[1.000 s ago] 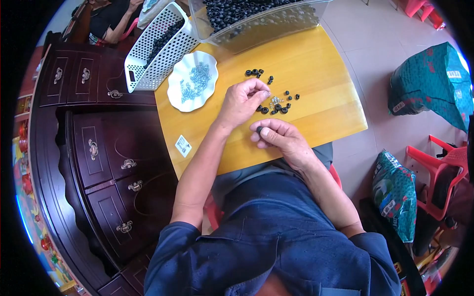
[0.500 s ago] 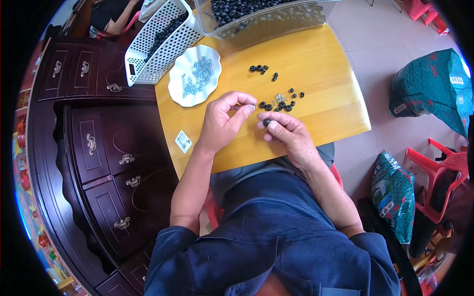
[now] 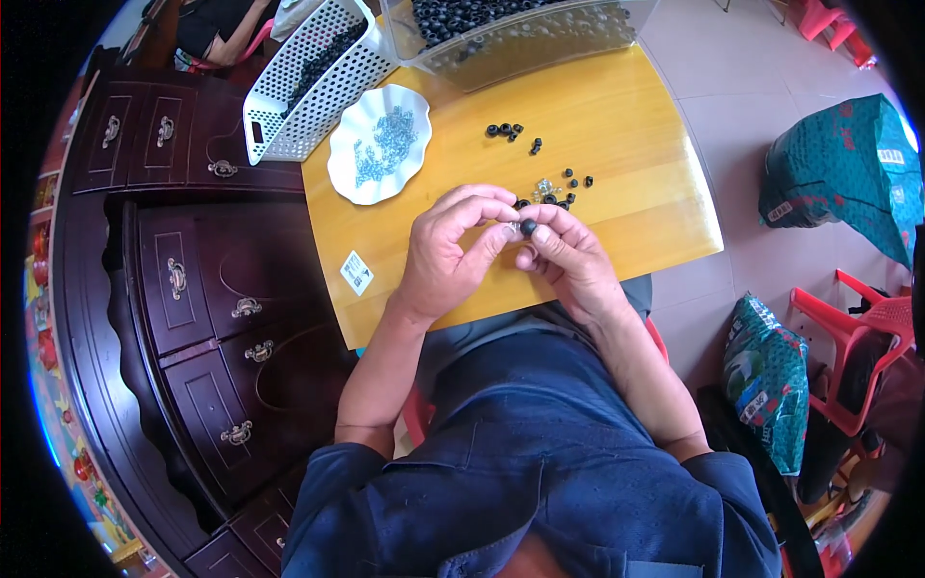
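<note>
Between the thumb and fingers of my right hand (image 3: pixel 573 255) is a small round black cap (image 3: pixel 528 227). My left hand (image 3: pixel 456 243) pinches a tiny clear piece (image 3: pixel 514 228) right against the cap, so the fingertips of both hands meet. The clear piece is mostly covered by my fingers. Just beyond my hands lie several loose black parts (image 3: pixel 570 174) around a little heap of clear pieces (image 3: pixel 545 188). Farther off on the table sits another group of black parts (image 3: pixel 506 129).
A white scalloped plate (image 3: pixel 340 171) of clear pieces stands at the table's left. Behind it are a white perforated basket (image 3: pixel 275 137) and a clear bin (image 3: pixel 482 75), both with black parts. Dark drawers (image 3: pixel 193 241) flank the yellow table (image 3: pixel 646 135). Green bags (image 3: pixel 819 164) stand at right.
My left hand has moved right, bringing its clear piece to the black cap. My right hand has stayed close to its place, with the cap still in its fingers.
</note>
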Tool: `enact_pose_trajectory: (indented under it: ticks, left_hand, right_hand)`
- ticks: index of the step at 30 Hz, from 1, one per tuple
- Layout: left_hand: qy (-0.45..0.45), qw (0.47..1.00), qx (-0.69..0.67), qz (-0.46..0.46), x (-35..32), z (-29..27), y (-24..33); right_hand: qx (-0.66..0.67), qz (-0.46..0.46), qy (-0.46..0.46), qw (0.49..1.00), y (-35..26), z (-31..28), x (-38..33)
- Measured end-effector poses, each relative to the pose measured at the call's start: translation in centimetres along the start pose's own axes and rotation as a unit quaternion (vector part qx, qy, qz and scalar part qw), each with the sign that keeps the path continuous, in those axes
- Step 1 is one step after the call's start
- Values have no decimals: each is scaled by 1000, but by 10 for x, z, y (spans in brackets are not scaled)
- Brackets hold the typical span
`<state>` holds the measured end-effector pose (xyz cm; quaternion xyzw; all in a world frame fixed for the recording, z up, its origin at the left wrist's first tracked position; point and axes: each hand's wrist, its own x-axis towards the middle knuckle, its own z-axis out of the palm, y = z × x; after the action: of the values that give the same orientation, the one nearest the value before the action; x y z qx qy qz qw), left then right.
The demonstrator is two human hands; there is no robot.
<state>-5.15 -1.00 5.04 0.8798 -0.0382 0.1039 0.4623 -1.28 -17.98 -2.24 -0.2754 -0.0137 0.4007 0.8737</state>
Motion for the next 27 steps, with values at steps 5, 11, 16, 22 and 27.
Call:
enact_pose_trajectory:
  ticks: [5, 11, 16, 22, 27]
  left_hand:
    - [0, 1000, -1, -9, 1, -1, 6]
    - [8, 1000, 10, -2, 2, -1, 4]
    - [4, 1000, 24, 8, 2, -1, 0]
    - [-3, 999, 35, 16, 3, 0, 1]
    - [-7, 996, 81, 45, 6, 0, 3]
  right_hand:
    - [58, 11, -15, 998, -3, -1, 0]
    - [16, -6, 14, 1000, 2, -2, 0]
    - [-47, -31, 8, 998, 7, -1, 0]
    - [-109, -41, 23, 993, 7, 1, -3]
    - [-131, -47, 35, 990, 1, 8, -2]
